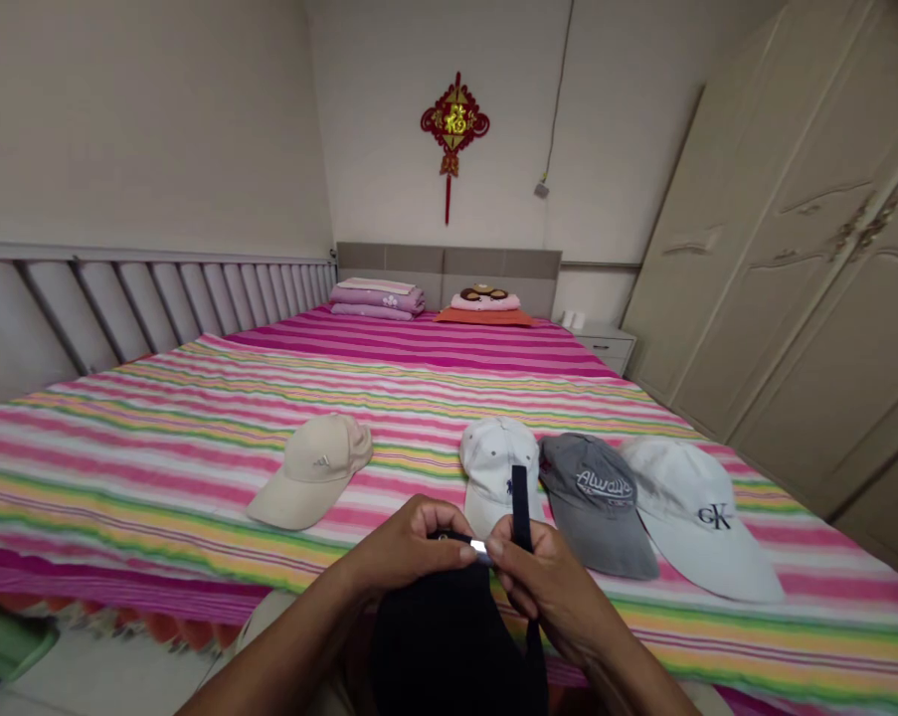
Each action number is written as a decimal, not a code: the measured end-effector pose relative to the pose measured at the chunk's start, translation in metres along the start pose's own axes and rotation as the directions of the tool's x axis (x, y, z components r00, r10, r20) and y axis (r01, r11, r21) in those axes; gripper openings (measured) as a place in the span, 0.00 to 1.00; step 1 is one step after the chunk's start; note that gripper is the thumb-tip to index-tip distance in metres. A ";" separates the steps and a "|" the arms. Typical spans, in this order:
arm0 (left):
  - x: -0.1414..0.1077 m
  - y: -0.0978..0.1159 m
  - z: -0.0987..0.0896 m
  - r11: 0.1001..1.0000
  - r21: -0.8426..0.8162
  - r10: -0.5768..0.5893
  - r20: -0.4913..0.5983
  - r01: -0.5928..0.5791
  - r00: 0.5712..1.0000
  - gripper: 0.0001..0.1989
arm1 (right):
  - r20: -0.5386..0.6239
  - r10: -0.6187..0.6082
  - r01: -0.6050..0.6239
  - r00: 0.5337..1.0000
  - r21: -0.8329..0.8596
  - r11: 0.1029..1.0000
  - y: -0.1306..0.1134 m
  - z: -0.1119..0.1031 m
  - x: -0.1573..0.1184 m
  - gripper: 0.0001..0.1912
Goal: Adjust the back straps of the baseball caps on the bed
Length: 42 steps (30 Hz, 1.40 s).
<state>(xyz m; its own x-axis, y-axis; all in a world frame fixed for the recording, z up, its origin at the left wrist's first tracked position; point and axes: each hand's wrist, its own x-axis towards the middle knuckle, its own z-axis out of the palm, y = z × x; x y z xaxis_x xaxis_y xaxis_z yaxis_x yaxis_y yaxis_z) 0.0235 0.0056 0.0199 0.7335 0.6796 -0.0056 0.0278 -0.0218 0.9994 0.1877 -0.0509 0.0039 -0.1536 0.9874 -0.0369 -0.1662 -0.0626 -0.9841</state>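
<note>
A black cap is held at the bottom centre, in front of the bed's edge. My left hand pinches its strap beside a shiny metal buckle. My right hand grips the strap on the buckle's other side, and the loose strap end stands up above its fingers. Beyond my hands, a white cap, a grey cap and a larger white cap lie side by side on the bed. A beige cap lies apart to the left.
The striped bedspread covers the bed. Folded purple bedding and a pink pile sit by the headboard. A radiator runs along the left, a wardrobe along the right. A nightstand stands beyond.
</note>
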 end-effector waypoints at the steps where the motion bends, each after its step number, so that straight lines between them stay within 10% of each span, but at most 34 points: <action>1: -0.001 -0.001 0.001 0.999 0.021 0.037 -0.010 -0.037 0.999 0.11 | -0.006 0.014 -0.014 1.000 0.036 0.999 0.002 0.001 0.000 0.20; 10: -0.006 -0.012 0.015 0.898 0.386 0.306 -0.204 -0.211 0.930 0.10 | -0.142 0.016 0.008 0.990 0.163 0.987 0.006 0.014 -0.001 0.19; 19: -0.004 -0.024 0.017 0.983 -0.057 0.148 -0.294 -0.172 0.944 0.11 | -0.083 -0.026 0.035 0.996 0.113 0.993 0.012 0.012 0.002 0.20; 25: 0.002 -0.039 0.013 0.851 -0.513 -0.018 -0.243 -0.112 0.970 0.12 | -0.168 -0.064 0.089 0.984 0.147 0.985 0.011 0.006 0.002 0.21; 42: 0.014 -0.053 0.005 0.756 -0.651 -0.079 -0.199 -0.072 0.977 0.14 | -0.147 0.106 -0.089 0.984 0.119 0.989 0.013 0.006 0.008 0.20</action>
<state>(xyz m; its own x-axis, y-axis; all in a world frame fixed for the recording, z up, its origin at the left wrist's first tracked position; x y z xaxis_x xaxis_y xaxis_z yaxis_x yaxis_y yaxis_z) 0.0359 0.0121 -0.0331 0.5794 0.8114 -0.0771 -0.4736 0.4122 0.7783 0.1786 -0.0446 -0.0079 -0.0258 0.9858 -0.1659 -0.2666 -0.1667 -0.9493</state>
